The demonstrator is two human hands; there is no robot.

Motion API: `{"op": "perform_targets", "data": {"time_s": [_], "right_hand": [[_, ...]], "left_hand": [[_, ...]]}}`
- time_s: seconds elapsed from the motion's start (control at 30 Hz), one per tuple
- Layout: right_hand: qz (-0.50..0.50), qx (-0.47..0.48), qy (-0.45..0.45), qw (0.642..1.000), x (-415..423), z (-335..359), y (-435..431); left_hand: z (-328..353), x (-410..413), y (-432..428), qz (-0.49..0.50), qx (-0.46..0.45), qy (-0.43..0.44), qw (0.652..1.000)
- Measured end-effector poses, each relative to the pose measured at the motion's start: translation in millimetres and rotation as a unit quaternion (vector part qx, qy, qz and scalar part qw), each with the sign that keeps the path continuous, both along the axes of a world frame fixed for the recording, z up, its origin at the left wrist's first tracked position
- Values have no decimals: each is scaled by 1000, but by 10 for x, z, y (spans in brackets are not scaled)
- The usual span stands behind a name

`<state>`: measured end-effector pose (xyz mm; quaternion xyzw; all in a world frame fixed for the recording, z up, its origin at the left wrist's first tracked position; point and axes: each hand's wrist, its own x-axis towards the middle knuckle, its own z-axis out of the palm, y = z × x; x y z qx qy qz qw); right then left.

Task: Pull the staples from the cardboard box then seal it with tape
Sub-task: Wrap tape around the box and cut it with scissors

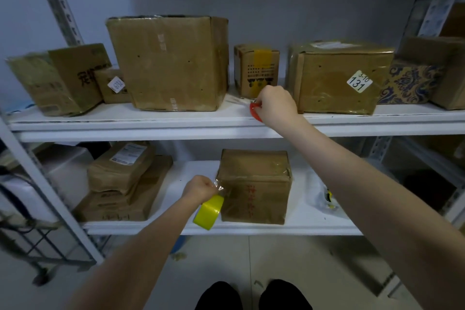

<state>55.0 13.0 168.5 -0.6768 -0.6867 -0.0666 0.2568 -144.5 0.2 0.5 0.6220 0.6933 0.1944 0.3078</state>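
A brown cardboard box [254,184] with red writing on its front stands on the lower shelf [302,221]. Clear tape runs from its left side to a yellow tape roll [208,211], which my left hand [198,189] grips just left of the box. My right hand [274,104] is up on the upper shelf [176,121], its fingers curled round red-handled scissors [254,111] whose blades lie flat on the shelf, pointing left.
Several taped cardboard boxes line the upper shelf, the biggest [171,63] left of my right hand and one labelled 131 [337,75] to its right. Stacked flat parcels [123,184] lie on the lower shelf's left. A small yellow-and-clear object [328,196] lies right of the box.
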Motion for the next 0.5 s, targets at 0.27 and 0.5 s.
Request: {"op": "perform_targets", "data": {"time_s": [0.27,0.5], "right_hand": [[49,81,13,995,-69,59,-163],[130,-64,-162,976,-306,-1225,-253]], "left_hand": [[-138,-61,32,-11,20,-21,1000],[-219,-85,-2,-34,48,-36,998]]}}
